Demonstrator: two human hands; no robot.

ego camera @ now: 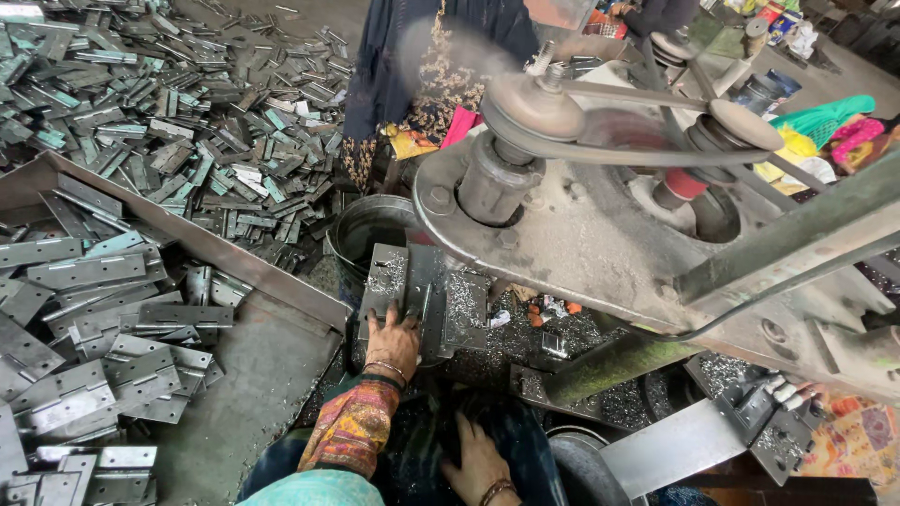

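Head view, looking down past a belt-driven drill press (600, 187).

Left hand (394, 342) flat on a hinge (420, 302), fingers spread and pressing it down onto the press table (464, 305), just under the spindle (495, 183). Hinge lying open and flat, in the middle of the table, dusted with metal chips. Bangle and patterned sleeve (352, 431) at the wrist.

Right hand (476, 464) low in the frame, resting on dark cloth at the lap, fingers loosely apart and slightly curled, holding nothing visible. Well apart from the hinge.

Left of the table: a metal tray (253, 375) sloping down, piled with grey hinges (103, 328), some folded, some open. Beyond the tray's edge, a wide heap (187, 122) of more hinges on the floor.

Behind the table, a dark round bucket (370, 230), touching the table's far left corner. Pulleys and a belt (647, 155) across the top of the press. A green lever (614, 361) slanting beside the table on the right. Shavings (525, 342) scattered over the base beside the table.

Top of frame: another person in dark clothing (422, 56), seated behind the press; hands not seen.
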